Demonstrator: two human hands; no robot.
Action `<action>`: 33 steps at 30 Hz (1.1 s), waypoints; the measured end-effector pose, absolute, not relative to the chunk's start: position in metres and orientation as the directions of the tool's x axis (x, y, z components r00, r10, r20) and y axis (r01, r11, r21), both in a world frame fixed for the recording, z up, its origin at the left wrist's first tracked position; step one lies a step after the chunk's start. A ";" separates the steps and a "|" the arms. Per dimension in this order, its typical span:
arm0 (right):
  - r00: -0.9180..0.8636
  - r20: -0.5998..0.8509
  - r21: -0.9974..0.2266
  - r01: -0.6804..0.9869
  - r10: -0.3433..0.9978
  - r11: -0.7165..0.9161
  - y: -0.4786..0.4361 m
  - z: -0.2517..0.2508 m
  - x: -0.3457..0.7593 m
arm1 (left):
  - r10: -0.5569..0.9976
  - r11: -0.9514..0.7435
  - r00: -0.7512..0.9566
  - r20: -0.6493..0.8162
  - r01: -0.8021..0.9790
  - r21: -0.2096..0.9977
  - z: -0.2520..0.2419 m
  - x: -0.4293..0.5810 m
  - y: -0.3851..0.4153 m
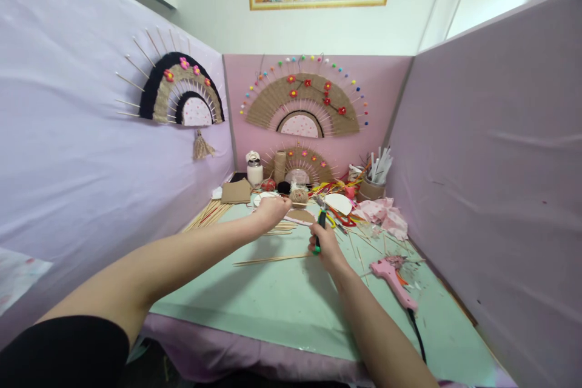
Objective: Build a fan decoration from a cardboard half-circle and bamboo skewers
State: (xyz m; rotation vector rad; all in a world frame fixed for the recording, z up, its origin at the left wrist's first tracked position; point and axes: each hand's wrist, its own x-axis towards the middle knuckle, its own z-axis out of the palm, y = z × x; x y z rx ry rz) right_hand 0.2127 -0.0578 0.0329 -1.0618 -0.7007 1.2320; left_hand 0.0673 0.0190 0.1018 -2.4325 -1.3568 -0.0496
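My left hand (271, 213) reaches to the middle of the table, fingers pinched on a thin wooden stick (300, 204) that points right. My right hand (328, 247) is wrapped round pliers (322, 221) with black and green handles, held upright with the jaws up near the stick's end. Whether the jaws touch the stick I cannot tell. Below and between the hands lies a half-round cardboard piece (301, 216) with a pale edge. Several loose sticks (273, 259) lie nearer me, and a row of sticks (280, 229) sits under my left wrist.
A pink glue gun (393, 282) with a black cord lies at the right. Behind are a twine ball (299, 196), a white half-disc (339, 203), red-handled scissors (348, 219), a glue stick holder (371, 189), and brown card (236, 191). Decorated fans (261, 97) hang on the partitions.
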 end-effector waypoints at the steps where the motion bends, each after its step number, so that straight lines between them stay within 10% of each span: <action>1: 0.265 -0.108 -0.909 -0.417 0.958 0.013 -0.057 0.035 0.216 | 0.819 -0.480 0.541 0.193 0.829 -0.287 0.102 0.066 0.019; 33: 0.276 -0.092 -0.905 -0.423 0.957 0.035 -0.057 0.027 0.212 | 0.851 -0.524 0.525 0.017 0.851 -0.014 0.024 0.022 -0.006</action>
